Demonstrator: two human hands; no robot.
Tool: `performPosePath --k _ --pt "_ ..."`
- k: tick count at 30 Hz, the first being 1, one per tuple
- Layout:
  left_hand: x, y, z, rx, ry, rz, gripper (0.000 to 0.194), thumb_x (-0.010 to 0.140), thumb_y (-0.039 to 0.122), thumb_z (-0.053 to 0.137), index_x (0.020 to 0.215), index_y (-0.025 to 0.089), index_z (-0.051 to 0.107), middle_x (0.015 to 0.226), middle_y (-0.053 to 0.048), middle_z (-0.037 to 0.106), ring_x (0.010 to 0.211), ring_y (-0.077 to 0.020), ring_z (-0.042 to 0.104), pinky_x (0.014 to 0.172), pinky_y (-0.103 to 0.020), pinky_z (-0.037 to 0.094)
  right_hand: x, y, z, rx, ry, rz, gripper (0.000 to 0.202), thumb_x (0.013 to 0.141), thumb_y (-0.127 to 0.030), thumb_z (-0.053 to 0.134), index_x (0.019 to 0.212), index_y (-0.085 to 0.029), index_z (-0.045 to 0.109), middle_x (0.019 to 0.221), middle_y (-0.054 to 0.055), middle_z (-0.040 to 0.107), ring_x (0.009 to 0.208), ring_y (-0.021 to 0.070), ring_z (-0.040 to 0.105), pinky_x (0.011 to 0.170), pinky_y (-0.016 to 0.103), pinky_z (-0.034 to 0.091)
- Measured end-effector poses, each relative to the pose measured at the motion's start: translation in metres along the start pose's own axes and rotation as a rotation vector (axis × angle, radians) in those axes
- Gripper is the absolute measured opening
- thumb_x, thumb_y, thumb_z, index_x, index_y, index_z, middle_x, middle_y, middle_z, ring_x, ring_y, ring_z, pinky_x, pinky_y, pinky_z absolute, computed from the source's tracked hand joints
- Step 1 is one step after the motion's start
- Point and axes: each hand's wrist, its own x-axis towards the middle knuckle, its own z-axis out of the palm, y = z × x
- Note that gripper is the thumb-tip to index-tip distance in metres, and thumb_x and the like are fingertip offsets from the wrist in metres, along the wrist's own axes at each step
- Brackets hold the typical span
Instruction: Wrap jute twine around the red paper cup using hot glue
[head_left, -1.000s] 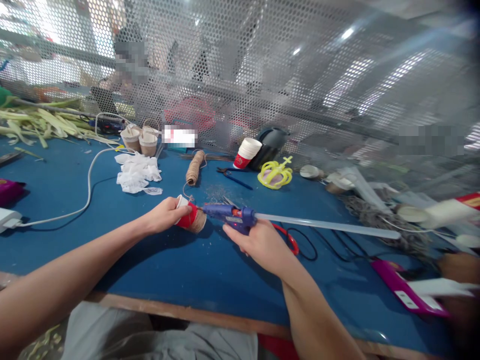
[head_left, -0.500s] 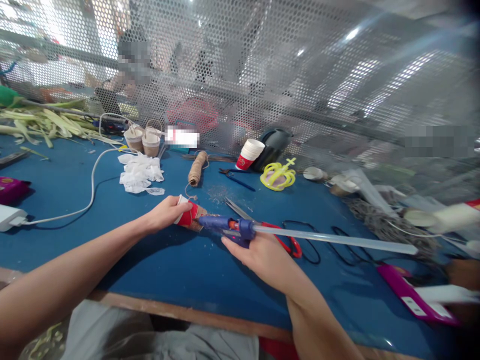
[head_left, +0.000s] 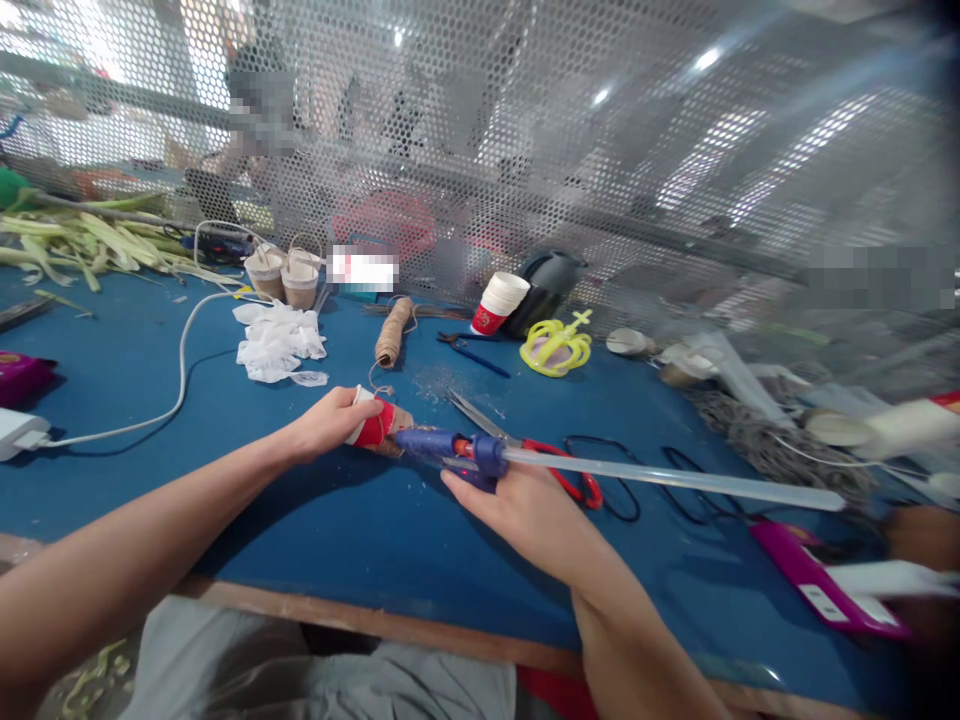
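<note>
My left hand is closed on a red and white paper cup, which lies tilted with its lower part wrapped in brown twine. A strand runs from the cup to the twine roll behind it. My right hand grips a blue glue gun, its nozzle at the wrapped part of the cup. Whether the tip touches the twine is too small to tell. A long clear glue stick sticks out of the gun's back. Scissors with red handles lie behind my right hand.
White gloves, two twine-wrapped cups, pliers, stacked paper cups, a dark kettle and a yellow crown shape stand or lie farther back. A purple power strip is at right. Metal mesh rises behind.
The cup in my left hand has shifted and turned very slightly, with the glue gun still against or near it. The whole view has moved a little.
</note>
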Motion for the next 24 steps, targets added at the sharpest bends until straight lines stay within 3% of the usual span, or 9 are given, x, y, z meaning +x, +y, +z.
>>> performPosePath --k 11,16,24 --pt "-0.001 0.001 0.0 0.023 -0.056 0.035 0.029 0.067 0.038 0.05 0.072 0.011 0.061 0.062 -0.001 0.059 0.053 -0.0106 0.047 0.052 -0.021 0.034 0.002 0.002 -0.002 0.006 0.058 0.025 0.019 0.076 -0.03 0.047 0.077 -0.018 0.061 0.073 0.004 0.066 0.071 0.0195 0.06 0.066 0.029 0.044" --pt "0.001 -0.001 -0.002 0.136 -0.041 0.041 0.03 0.069 0.039 0.047 0.068 0.011 0.056 0.053 0.002 0.051 0.047 -0.009 0.039 0.048 -0.021 0.028 0.006 0.003 -0.004 0.083 0.124 0.015 0.018 0.074 -0.031 0.05 0.069 -0.018 0.061 0.053 0.0 0.06 0.059 0.0171 0.058 0.057 0.026 0.043" --pt "-0.002 -0.003 -0.003 0.233 -0.071 0.112 0.029 0.072 0.04 0.043 0.063 0.013 0.05 0.051 0.004 0.044 0.047 -0.0089 0.035 0.048 -0.022 0.026 0.011 0.008 -0.002 0.162 0.115 0.065 0.018 0.074 -0.032 0.051 0.069 -0.019 0.062 0.047 0.0 0.057 0.054 0.018 0.058 0.053 0.027 0.042"
